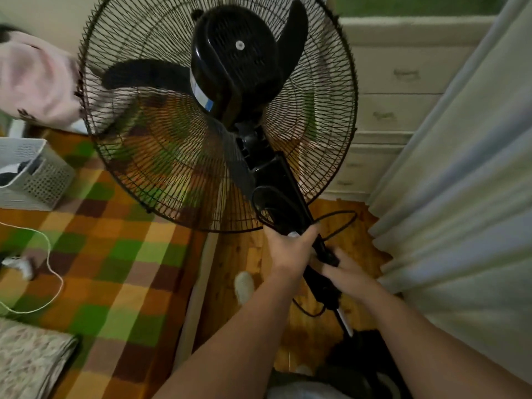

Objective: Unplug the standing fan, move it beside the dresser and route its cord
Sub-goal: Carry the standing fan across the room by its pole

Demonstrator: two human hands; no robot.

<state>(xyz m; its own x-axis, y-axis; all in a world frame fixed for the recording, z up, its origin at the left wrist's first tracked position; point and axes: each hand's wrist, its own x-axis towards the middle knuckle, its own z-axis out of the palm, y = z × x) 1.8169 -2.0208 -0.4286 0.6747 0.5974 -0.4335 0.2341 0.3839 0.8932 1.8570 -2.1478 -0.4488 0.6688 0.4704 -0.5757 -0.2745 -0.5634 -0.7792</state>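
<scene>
Wooden floor (pixel 239 254) runs between bed (pixel 115 254) and curtain (pixel 460 211). Left hand (pixel 290 250) and right hand (pixel 345 273) both curl tight round the standing fan (pixel 236 53) pole, its head before the dresser (pixel 403 82). The slack cord (pixel 345 223) looping beside them could snag underfoot and tip it.

Round black wire fan grille (pixel 161 174): thin metal, matt. Black plastic motor housing (pixel 230 53): glossy, smooth. Black plastic fan column (pixel 276 182): glossy. Black cord (pixel 349 212): smooth sheath. Orange-green checked bed cover (pixel 115 254): woven cloth. Floor (pixel 239 254): varnished wood. White drawer dresser (pixel 403 82): painted, matt. Pale curtain (pixel 460 197): soft cloth.
</scene>
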